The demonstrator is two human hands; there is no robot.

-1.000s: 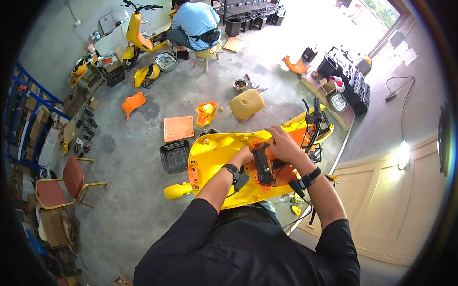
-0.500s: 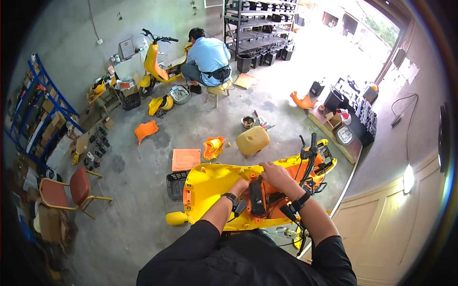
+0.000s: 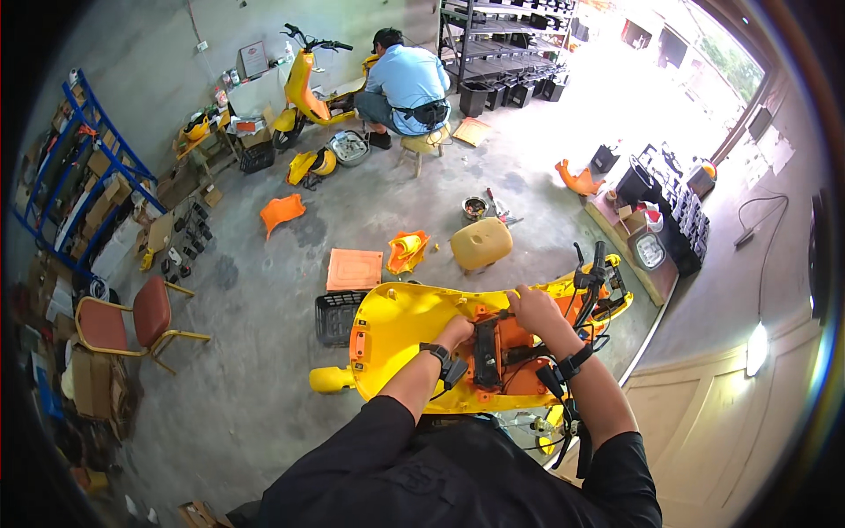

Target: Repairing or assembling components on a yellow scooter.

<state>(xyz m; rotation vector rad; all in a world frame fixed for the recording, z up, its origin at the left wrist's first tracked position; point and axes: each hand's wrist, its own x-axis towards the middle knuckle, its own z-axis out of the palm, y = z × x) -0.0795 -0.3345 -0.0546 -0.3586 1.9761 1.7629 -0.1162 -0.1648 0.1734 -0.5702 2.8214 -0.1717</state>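
A scooter lies across in front of me, with a wide yellow body shell (image 3: 400,321) and orange inner frame parts. My left hand (image 3: 456,333) is inside the shell, beside a long black box-shaped part (image 3: 486,354) set in the orange frame (image 3: 525,380). Its fingers are curled downward and their tips are hidden. At the shell's far rim is my right hand (image 3: 534,311), its fingers bent and bunched close to the edge; what they hold cannot be made out. The black handlebar (image 3: 598,264) is to the right of my right hand.
Beyond the scooter stand a tan jerrycan (image 3: 481,244), an orange panel (image 3: 355,269) and a black crate (image 3: 337,319). A person in blue (image 3: 407,84) sits by another yellow scooter (image 3: 304,97). At left is a red chair (image 3: 150,312); a wooden platform (image 3: 629,251) is at right.
My view has shifted, so the room sits farther right in the picture. Both hands keep about the same places on the scooter, the left inside the shell and the right at its far rim.
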